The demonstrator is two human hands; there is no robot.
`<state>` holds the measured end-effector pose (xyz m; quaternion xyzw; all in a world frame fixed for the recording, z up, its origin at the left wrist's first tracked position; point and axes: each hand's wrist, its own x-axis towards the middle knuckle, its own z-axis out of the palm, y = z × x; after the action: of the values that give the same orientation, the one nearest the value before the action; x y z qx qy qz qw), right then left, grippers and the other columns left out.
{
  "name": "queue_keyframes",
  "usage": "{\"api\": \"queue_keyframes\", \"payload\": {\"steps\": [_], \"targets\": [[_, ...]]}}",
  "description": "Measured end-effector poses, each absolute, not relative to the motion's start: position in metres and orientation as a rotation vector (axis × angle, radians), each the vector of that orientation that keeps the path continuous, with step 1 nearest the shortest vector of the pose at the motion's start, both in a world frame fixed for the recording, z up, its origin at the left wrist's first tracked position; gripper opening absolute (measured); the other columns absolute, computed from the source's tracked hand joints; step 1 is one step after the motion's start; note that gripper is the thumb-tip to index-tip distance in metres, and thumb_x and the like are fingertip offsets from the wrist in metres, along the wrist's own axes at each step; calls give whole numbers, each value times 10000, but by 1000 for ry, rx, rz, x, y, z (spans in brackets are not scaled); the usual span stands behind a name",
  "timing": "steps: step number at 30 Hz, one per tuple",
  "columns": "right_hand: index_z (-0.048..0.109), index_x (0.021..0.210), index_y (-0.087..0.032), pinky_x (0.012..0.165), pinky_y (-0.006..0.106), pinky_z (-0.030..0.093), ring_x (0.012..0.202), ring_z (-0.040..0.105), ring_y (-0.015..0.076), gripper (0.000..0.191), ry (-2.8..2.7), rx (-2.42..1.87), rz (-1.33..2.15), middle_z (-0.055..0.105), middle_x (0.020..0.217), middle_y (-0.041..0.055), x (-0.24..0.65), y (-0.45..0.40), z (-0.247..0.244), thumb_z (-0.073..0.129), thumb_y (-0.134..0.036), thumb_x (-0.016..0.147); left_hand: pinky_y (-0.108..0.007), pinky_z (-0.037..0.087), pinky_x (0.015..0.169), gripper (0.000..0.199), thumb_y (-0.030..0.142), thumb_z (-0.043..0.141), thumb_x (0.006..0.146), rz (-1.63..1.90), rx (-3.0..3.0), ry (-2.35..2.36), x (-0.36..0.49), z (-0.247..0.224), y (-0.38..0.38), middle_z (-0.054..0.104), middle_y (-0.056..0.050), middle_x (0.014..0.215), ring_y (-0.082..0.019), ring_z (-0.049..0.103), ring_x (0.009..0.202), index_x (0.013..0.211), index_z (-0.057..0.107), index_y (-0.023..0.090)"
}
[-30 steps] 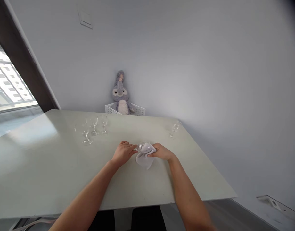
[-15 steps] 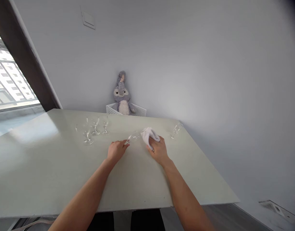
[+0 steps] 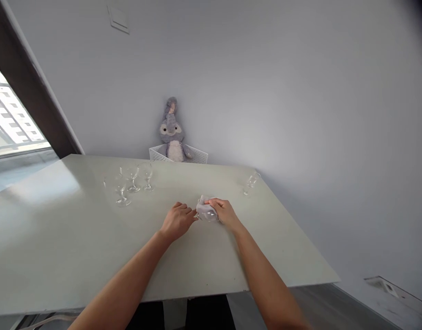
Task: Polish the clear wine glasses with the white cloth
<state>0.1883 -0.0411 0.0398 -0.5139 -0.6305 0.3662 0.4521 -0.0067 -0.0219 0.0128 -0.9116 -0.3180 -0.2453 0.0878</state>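
Pressing white cloth point(image 3: 204, 206) onto tilted glass point(image 3: 211, 215), right hand point(image 3: 225, 213) up top! Left hand point(image 3: 178, 221) pinching glass at stem end, both hands low over pale table point(image 3: 183, 270). Three stemmed glasses point(image 3: 123, 188) upright off left, another glass point(image 3: 252, 180) on right, plush toy point(image 3: 171, 133) in white basket point(image 3: 157, 156) behind.

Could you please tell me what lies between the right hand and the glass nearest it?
The head view shows a white cloth there, between the fingers of the right hand and the bowl of the glass.
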Motion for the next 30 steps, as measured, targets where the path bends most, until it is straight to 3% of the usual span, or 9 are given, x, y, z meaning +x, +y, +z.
{"api": "queue_keyframes", "payload": {"steps": [3, 6, 9, 13, 17, 21, 24, 27, 30], "targets": [[673, 783, -135, 577, 257, 396, 600, 541, 142, 354, -1182, -1160, 1254, 633, 663, 19, 193, -35, 35, 548, -463, 734, -302, 308, 654, 246, 344, 412, 866, -830, -2733, -1007, -5, 10, -23, 579, -18, 602, -153, 499, 623, 955, 587, 196], [636, 690, -142, 567, 259, 414, 572, 529, 139, 329, -778, -1019, 1330, 603, 595, 7, 186, -30, 26, 617, -470, 670, -297, 324, 656, 281, 377, 405, 863, -909, -2728, -1178, -2, 10, -24, 596, -24, 619, -159, 515, 629, 978, 594, 203], [616, 770, -171, 636, 300, 460, 695, 579, 180, 347, -593, -910, 1338, 640, 726, 32, 170, -29, 17, 580, -507, 693, -285, 341, 653, 286, 385, 392, 864, -959, -2715, -1432, 1, 11, -25, 616, -28, 660, -166, 537, 658, 948, 600, 209], [566, 998, -183, 755, 371, 472, 914, 573, 230, 470, -758, -892, 1304, 623, 989, 79, 139, -39, 5, 426, -574, 779, -289, 362, 676, 279, 351, 344, 877, -1015, -2648, -1701, 4, 11, -28, 632, -37, 738, -180, 557, 721, 957, 573, 213], [464, 1179, -230, 944, 399, 370, 1105, 466, 209, 490, -1083, -960, 1131, 536, 1170, 65, 118, -55, -2, 388, -553, 817, -315, 377, 681, 263, 208, 340, 856, -995, -2660, -1644, 12, 9, -35, 625, -70, 773, -200, 543, 724, 1028, 535, 169], [458, 1185, -245, 1005, 369, 297, 1162, 412, 182, 461, -1186, -973, 1017, 504, 1201, 61, 114, -62, 0, 386, -529, 829, -336, 390, 732, 334, 132, 345, 827, -1046, -2685, -1434, 20, 11, -43, 595, -98, 888, -214, 509, 810, 1125, 496, 148], [489, 1135, -216, 930, 352, 367, 1058, 488, 187, 429, -1179, -961, 985, 552, 1107, 73, 120, -60, 4, 406, -506, 830, -358, 381, 790, 340, 119, 353, 816, -1129, -2662, -1369, 21, 16, -47, 545, -101, 1004, -217, 475, 884, 1094, 537, 188], [552, 980, -166, 726, 303, 443, 808, 551, 178, 391, -1149, -1062, 994, 601, 851, 55, 131, -54, 4, 458, -500, 799, -382, 368, 833, 292, 163, 375, 825, -1259, -2704, -1390, 17, 19, -44, 525, -84, 1062, -221, 460, 943, 1011, 591, 223], [555, 794, -150, 560, 251, 400, 612, 496, 138, 369, -1133, -1178, 995, 545, 656, 6, 142, -49, 5, 501, -513, 759, -386, 360, 877, 232, 264, 413, 839, -1593, -2830, -1559, 12, 21, -34, 556, -67, 1046, -212, 476, 991, 966, 605, 233]]}}
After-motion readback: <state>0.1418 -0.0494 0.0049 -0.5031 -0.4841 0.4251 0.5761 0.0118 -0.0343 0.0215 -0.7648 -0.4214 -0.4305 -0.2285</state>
